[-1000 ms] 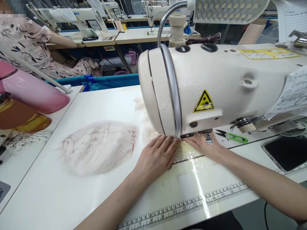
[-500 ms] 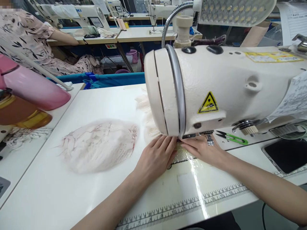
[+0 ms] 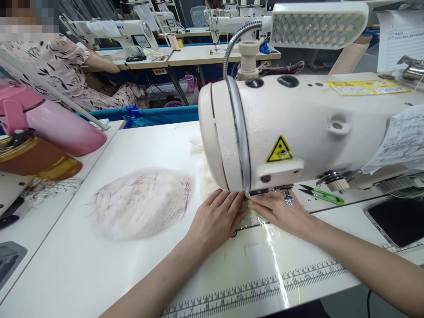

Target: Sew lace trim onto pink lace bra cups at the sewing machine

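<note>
Under the head of a cream sewing machine (image 3: 281, 119), both my hands meet close to the needle area. My left hand (image 3: 217, 214) rests on the machine bed, fingers pressed together and thumb tucked low. From the other side comes my right hand (image 3: 281, 210), its fingertips bent in beside the presser area. What lies between the fingertips is hidden by the hands and the machine head. Pale wispy fabric (image 3: 207, 179) shows behind the head, past my left fingers. A sheer whitish bundle with reddish threads (image 3: 142, 205) lies on the table to the left.
Green thread snips (image 3: 323, 194) and a dark phone (image 3: 397, 218) lie right of my right hand. A ruler strip (image 3: 251, 287) runs along the front edge. At left are a pink bottle (image 3: 66, 119) and an amber container (image 3: 39, 159). Another person (image 3: 49, 70) sits beyond.
The camera view has tilted slightly, so the scene sits a little lower. Both hands stay almost in the same place at the machine.
</note>
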The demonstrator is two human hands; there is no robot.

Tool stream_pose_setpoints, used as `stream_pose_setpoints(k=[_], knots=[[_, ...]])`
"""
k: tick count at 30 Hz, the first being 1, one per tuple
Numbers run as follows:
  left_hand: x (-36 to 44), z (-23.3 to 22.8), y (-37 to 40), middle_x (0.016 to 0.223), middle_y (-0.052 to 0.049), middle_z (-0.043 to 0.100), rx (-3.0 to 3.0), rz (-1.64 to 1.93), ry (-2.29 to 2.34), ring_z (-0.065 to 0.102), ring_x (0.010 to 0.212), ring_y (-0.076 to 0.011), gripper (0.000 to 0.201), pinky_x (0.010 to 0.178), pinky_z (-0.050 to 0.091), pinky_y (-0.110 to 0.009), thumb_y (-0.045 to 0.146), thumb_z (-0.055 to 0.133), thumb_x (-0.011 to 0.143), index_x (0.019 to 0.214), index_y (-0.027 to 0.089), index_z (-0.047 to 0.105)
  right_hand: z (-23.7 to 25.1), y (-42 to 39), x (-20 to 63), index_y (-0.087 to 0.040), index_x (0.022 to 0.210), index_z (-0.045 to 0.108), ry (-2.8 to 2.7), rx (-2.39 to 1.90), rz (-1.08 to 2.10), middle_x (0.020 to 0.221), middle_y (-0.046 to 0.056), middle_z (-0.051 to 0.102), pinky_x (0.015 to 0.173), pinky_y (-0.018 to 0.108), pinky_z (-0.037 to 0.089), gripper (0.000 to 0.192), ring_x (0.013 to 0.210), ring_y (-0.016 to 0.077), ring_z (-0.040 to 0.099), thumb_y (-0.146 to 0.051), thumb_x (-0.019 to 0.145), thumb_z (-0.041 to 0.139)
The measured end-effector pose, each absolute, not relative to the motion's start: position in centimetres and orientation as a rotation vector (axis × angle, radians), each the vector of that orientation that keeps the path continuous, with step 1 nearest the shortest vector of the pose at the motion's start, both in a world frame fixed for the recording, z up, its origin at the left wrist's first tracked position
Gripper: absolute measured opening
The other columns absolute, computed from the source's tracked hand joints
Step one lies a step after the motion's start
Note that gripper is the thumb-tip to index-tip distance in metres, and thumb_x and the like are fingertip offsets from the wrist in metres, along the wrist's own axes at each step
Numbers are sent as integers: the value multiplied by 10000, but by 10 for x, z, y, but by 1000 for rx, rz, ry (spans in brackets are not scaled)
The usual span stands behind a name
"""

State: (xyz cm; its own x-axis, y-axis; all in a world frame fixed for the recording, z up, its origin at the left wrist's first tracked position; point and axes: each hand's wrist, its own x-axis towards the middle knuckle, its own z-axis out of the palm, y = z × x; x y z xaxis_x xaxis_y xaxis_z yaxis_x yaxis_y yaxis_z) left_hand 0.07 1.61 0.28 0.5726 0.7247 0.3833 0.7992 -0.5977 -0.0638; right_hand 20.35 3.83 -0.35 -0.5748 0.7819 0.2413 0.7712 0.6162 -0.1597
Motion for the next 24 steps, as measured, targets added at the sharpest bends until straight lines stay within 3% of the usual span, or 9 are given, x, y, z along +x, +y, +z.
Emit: stream_pose_setpoints(k=[11, 15, 24], knots=[[4, 5, 15, 1101, -104, 672, -2566, -403, -1334, 626, 1008, -248, 315, 897, 480, -405, 305, 435, 923, 1104, 123, 619, -3, 38, 203, -272, 1250, 562, -2593, -1116, -219, 1108, 50, 682, 865, 414, 433, 337, 833, 212, 645, -359, 953, 428], [5, 6, 15, 1097, -108, 675, -2544, -407, -1346, 624, 1006, -255, 338, 892, 478, -413, 329, 430, 918, 1109, 125, 619, 1, 35, 200, -256, 1240, 575, -2573, -1160, -277, 1057, 82, 691, 855, 381, 426, 348, 779, 200, 634, -379, 935, 461], [2, 4, 14, 1186, -138, 624, -2532, -312, -1387, 563, 1125, -281, 414, 934, 441, -422, 400, 411, 926, 1167, 114, 589, -3, 42, 210, -254, 1193, 592, -2672, -1115, -266, 974, 76, 697, 772, 393, 460, 357, 862, 217, 623, -262, 969, 315]])
